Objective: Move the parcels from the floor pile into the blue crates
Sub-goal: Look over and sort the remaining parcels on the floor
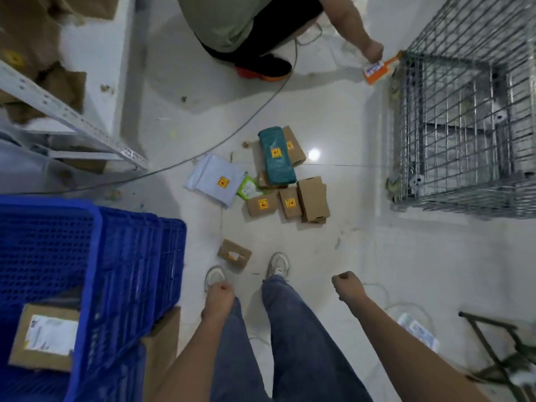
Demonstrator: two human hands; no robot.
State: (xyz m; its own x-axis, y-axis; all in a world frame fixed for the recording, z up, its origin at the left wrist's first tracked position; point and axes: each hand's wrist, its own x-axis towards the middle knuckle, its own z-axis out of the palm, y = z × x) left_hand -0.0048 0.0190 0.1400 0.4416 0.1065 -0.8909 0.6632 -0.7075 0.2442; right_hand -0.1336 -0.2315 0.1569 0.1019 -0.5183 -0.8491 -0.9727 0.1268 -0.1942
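Note:
A pile of parcels lies on the white floor ahead: a teal bag [277, 156], a white mailer [216, 182], a green packet [249, 189] and several brown boxes [313, 198]. One small brown box [234, 253] sits apart, just in front of my shoes. Blue crates [95, 256] stand at my left; the nearest holds a labelled brown box [46, 340]. My left hand [219, 295] hangs with curled fingers over my left shoe, holding nothing. My right hand [346, 285] is also a loose fist, empty, to the right of my legs.
Another person [246, 21] crouches at the top, gripping an orange tool [377, 71] beside a wire cage trolley [464, 117]. A metal shelf [72, 117] stands at the left. A grey cable [232, 134] runs across the floor. A folding frame [493, 352] is at the lower right.

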